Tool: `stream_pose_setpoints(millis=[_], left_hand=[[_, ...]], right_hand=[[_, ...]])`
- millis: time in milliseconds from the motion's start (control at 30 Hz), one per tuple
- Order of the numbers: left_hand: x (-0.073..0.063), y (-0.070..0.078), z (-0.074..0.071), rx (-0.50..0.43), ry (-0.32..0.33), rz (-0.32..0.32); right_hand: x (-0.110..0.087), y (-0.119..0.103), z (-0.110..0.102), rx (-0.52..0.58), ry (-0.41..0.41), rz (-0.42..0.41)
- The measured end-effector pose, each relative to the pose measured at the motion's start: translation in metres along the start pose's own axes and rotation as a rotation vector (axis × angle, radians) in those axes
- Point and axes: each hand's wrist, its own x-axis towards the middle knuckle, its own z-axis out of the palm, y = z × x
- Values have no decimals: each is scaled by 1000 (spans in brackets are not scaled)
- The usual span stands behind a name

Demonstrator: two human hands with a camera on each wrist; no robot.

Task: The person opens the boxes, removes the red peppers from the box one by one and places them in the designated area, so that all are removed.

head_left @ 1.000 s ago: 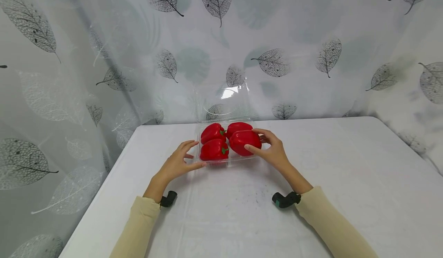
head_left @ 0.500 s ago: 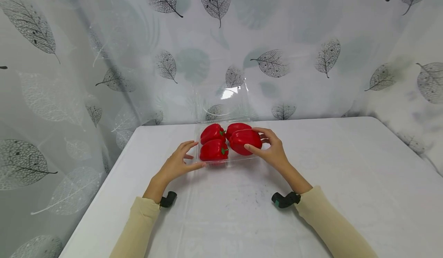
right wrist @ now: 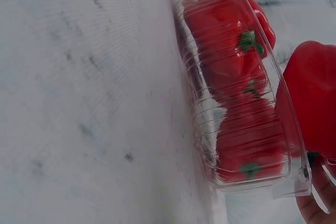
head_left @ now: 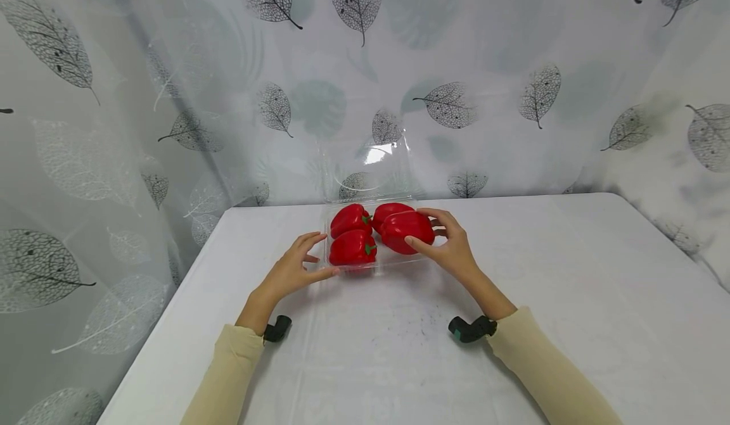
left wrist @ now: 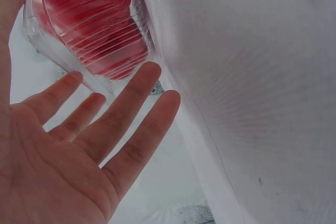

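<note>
A clear plastic clamshell container (head_left: 393, 263) holds red bell peppers with green stems. Two of them, a rear-left bell pepper (head_left: 349, 220) and a front-left bell pepper (head_left: 352, 248), lie along its left side; a rear-right bell pepper (head_left: 389, 212) is partly hidden. My right hand (head_left: 452, 247) grips another bell pepper (head_left: 407, 231) between thumb and fingers; in the right wrist view this bell pepper (right wrist: 312, 98) stands above the container's rim. At the container's left side, my left hand (head_left: 289, 272) has its fingers spread, thumb tip near the front-left corner and fingertips close to the wall (left wrist: 100, 51).
The container's lid (head_left: 365, 165) stands raised at the back, in front of a leaf-patterned curtain (head_left: 490, 45). A white cloth covers the table (head_left: 365, 361). Black wrist mounts (head_left: 471, 330) sit below both hands.
My right hand has shifted the gripped bell pepper slightly up and to the right. The left hand and the other bell peppers have stayed in place.
</note>
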Motion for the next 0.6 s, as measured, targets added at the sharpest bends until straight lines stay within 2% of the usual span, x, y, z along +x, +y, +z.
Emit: stream_pose_setpoints(millis=[600], left_hand=[[0,0,1,7,6,3]], right_hand=[[2,2,-9,15,45,-13]])
